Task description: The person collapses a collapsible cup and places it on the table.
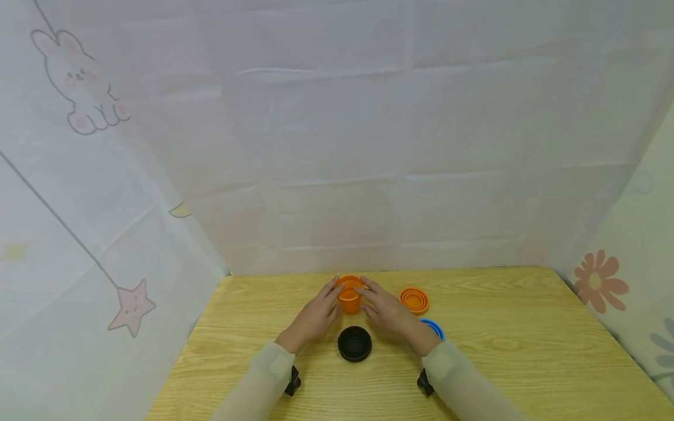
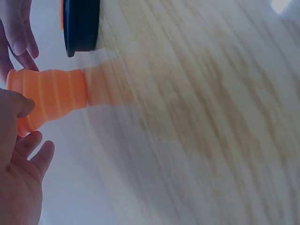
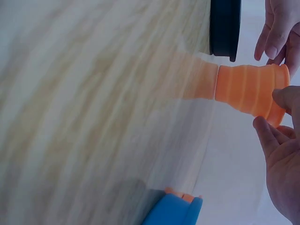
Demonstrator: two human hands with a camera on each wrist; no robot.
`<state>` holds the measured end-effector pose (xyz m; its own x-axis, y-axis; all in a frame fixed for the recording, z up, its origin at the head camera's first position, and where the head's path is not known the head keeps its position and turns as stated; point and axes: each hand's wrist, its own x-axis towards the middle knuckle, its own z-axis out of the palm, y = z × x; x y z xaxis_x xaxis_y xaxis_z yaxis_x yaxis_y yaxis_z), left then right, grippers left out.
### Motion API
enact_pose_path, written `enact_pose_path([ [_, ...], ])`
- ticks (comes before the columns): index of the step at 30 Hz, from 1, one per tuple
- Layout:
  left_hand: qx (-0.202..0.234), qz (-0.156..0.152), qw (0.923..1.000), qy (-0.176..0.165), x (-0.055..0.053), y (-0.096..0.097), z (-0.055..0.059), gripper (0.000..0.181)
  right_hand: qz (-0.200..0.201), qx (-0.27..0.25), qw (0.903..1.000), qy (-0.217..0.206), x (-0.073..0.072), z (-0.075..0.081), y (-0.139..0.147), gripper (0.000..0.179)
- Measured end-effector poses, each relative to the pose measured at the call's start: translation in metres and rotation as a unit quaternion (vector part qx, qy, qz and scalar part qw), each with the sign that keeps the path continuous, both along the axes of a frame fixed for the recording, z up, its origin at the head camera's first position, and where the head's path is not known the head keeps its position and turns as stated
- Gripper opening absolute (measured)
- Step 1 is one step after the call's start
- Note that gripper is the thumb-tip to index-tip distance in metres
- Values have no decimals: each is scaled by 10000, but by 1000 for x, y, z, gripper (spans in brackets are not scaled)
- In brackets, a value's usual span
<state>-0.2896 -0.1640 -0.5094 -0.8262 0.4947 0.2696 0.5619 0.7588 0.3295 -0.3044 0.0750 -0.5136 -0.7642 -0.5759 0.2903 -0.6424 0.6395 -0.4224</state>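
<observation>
An orange collapsible cup (image 1: pixel 350 301) stands upright on the table, stretched tall, with ribbed rings down its side (image 2: pixel 56 93). My left hand (image 1: pixel 314 316) holds it by the rim from the left, its thumb over the near side and the other fingers bent around the outside. From the right, my right hand (image 1: pixel 389 316) holds the same rim with thumb and fingers, and its lower fingers hang clear of the wall (image 3: pixel 243 89). A flattened black collapsible cup (image 1: pixel 354 344) lies between my forearms, nearer to me.
Right of the hands lies a flattened orange collapsible cup (image 1: pixel 414 300). Just nearer is a blue one (image 1: pixel 433 328), partly hidden by my right wrist. The wooden table (image 1: pixel 526 327) ends at a pale curtain (image 1: pixel 337 175) behind the cups.
</observation>
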Motion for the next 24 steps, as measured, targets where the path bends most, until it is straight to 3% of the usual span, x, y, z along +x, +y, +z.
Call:
enact_pose_path([
  [4,263,110,9992,275,1,2,4,51,76,-318,9987,395,1,1,-2,43],
  [8,892,158,9951,403,2,4,12,45,213,-753,9940,767,3,4,-3,39],
  [12,1614,5,9868,150,8,4,25,43,362,-1406,9855,877,8,10,0,38],
  [16,1903,-157,9816,-86,16,6,38,41,499,-1904,9744,1086,14,20,4,39],
  [20,2071,-193,9773,-408,25,10,47,40,550,-2031,9666,1465,19,26,10,42],
  [24,2266,-176,9715,-676,37,14,51,41,479,-2048,9670,1437,27,29,15,42],
])
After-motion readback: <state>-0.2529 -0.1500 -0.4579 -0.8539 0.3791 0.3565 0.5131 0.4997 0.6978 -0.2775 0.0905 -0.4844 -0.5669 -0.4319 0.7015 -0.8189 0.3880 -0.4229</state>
